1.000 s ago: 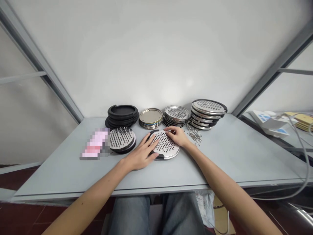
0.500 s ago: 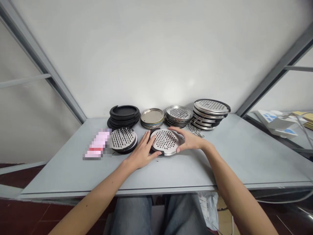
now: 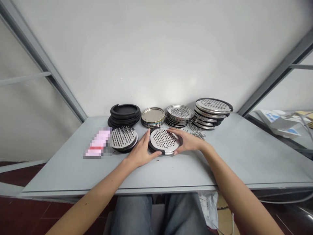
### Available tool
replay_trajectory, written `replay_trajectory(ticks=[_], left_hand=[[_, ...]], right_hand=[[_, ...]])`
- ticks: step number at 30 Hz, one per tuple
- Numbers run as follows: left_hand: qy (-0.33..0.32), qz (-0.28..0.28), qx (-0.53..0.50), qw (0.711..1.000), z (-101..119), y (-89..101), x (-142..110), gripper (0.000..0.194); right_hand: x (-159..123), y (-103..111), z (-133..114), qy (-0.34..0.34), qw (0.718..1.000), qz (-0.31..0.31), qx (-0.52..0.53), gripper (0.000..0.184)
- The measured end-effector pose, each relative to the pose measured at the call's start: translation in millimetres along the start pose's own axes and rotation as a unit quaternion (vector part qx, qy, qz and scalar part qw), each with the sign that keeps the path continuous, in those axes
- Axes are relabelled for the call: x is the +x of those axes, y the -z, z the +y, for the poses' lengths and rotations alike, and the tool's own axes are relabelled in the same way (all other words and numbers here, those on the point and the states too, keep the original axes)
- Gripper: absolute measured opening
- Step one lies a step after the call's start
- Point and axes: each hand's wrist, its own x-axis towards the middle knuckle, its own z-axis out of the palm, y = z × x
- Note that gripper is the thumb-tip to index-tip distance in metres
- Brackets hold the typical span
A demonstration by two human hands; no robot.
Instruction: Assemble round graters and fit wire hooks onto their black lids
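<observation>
A round metal grater [image 3: 164,140] with a partial black rim lies on the table in front of me, its perforated face up. My left hand [image 3: 141,152] is closed on its left edge, thumb at the near side. From the right, my right hand [image 3: 188,142] curves around the opposite edge, fingers at the far side and thumb at the near side. Just left of my left hand sits a short pile topped by another grater disc [image 3: 123,138]. Loose small metal clips [image 3: 197,133] lie beyond my right hand.
Along the wall stand stacks of black round bases [image 3: 124,112], plain metal discs [image 3: 153,115], perforated grater discs [image 3: 180,113] and rimmed graters [image 3: 213,107]. A blurred pink item [image 3: 98,143] lies at left on the grey table [image 3: 249,156]. White boxes [image 3: 276,120] are at far right.
My left index finger has drawn back from the grater's face to its left edge. My right hand stays at the right edge, with its thumb shifted slightly left and down.
</observation>
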Motion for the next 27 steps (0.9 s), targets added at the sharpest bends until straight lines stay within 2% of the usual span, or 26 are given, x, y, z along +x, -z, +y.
replay_trajectory(ticks=[7, 11, 19, 23, 27], left_hand=[[0.002, 0.020, 0.028, 0.999, 0.2, -4.4, -0.9, 0.105], [0.000, 0.025, 0.035, 0.999, -1.9, -6.5, -0.9, 0.103], [-0.021, -0.001, 0.064, 0.998, -3.9, -8.8, -2.0, 0.086], [-0.022, -0.024, 0.067, 0.997, -5.0, -7.3, -3.1, 0.090], [-0.020, -0.034, 0.040, 0.998, -5.4, -5.4, -3.7, 0.095]], right_hand=[[5.4, -7.5, -2.2, 0.040, 0.998, 0.043, 0.023, 0.112], [6.1, -9.5, -0.1, 0.038, 0.998, 0.048, 0.028, 0.113], [5.2, -10.7, 3.0, -0.001, 1.000, 0.021, 0.017, 0.116], [-0.1, -4.5, 4.4, -0.019, 1.000, 0.006, 0.003, 0.119], [-6.4, 4.3, 3.6, -0.028, 0.999, -0.007, 0.019, 0.114]])
